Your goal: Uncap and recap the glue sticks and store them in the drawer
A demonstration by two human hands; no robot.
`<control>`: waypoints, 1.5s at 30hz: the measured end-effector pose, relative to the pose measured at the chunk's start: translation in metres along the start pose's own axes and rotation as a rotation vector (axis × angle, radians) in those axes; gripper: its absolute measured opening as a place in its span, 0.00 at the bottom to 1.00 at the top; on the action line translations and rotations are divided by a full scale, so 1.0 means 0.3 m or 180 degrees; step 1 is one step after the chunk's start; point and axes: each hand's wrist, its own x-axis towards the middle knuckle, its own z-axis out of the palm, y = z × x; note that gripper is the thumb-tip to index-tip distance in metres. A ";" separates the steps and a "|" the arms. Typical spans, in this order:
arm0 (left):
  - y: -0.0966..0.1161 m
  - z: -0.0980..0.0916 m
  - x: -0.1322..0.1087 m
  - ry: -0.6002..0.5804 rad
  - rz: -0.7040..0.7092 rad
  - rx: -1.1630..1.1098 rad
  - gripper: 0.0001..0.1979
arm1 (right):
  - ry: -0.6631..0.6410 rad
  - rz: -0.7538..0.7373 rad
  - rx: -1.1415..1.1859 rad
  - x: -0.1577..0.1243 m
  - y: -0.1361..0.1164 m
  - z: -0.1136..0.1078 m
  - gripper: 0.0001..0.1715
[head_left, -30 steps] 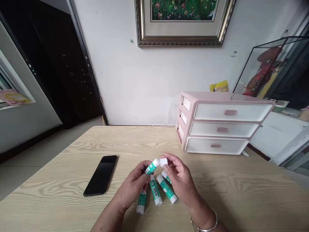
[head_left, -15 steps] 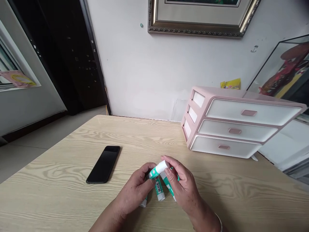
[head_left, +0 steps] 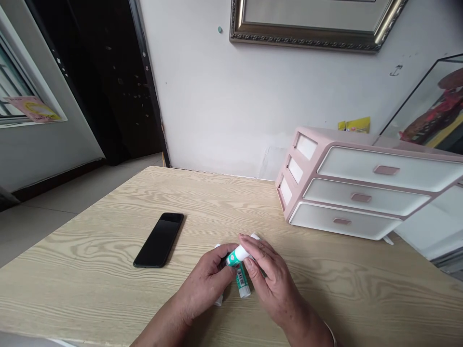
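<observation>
A green-and-white glue stick is held tilted between both hands above the table. My left hand grips its green lower end between thumb and fingers. The fingers of my right hand are closed round its white upper end. Beneath them a second glue stick, with a barcode on its side, lies on the table. Parts of other white-capped sticks show beside my left hand and behind my right fingers; the hands hide most of them.
A black phone lies on the wooden table to the left. At the back right stands a pink and white three-drawer box, with a yellow packet behind it. A wall borders the table's far edge.
My right fingers have moved further over the white end of the held stick and cover more of it. The view has shifted slightly, and more of the stick behind the right fingers shows.
</observation>
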 end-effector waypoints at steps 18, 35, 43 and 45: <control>-0.038 -0.026 -0.008 0.0533 -0.0126 -0.0059 0.24 | 0.0146 0.0388 0.0273 -0.023 -0.014 -0.003 0.25; -0.056 -0.034 -0.007 0.0532 0.0071 -0.0383 0.21 | -0.0180 0.0315 0.0462 -0.010 -0.039 -0.003 0.20; -0.030 -0.020 -0.009 0.0635 -0.0119 -0.0328 0.24 | -0.0192 0.0328 0.0408 -0.001 -0.043 -0.003 0.19; -0.017 -0.015 -0.017 0.0527 0.0001 -0.0149 0.22 | -0.0183 0.0343 0.0425 0.010 -0.050 0.002 0.18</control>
